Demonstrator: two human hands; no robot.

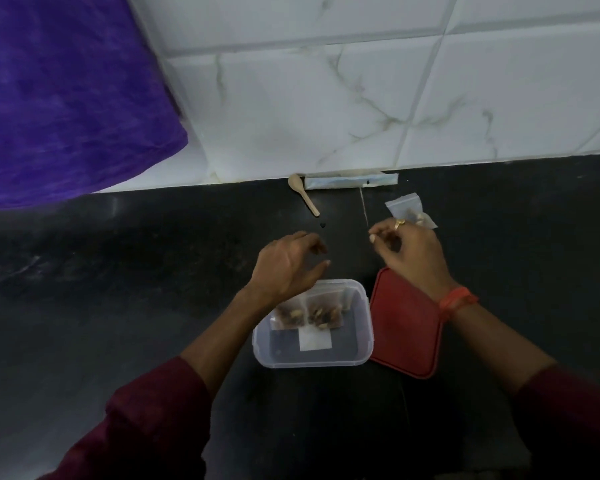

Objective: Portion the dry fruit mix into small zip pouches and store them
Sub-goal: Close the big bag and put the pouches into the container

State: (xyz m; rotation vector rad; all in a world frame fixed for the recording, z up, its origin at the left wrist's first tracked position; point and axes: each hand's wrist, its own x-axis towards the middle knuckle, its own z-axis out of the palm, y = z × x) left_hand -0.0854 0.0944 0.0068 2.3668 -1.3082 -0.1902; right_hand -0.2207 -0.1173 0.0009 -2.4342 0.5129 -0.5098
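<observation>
I see a purple cloth (pixel 66 98) far left of and beyond the left hand (pixel 284 268), a white marble-tiled wall (pixel 326 98) ahead, black worktop (pixel 118 271) underneath.

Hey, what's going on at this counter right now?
A person is packing dry fruit mix at a black counter. Two filled pouches already lie in the clear container, its red lid off beside it. A third pouch lies on the counter by the right hand, whose fingers are curled; whether they hold anything is unclear. The left hand hovers empty above the counter.

Three pouches (pixel 324 310), one spoon (pixel 303 194) — one lid (pixel 406 323)
</observation>
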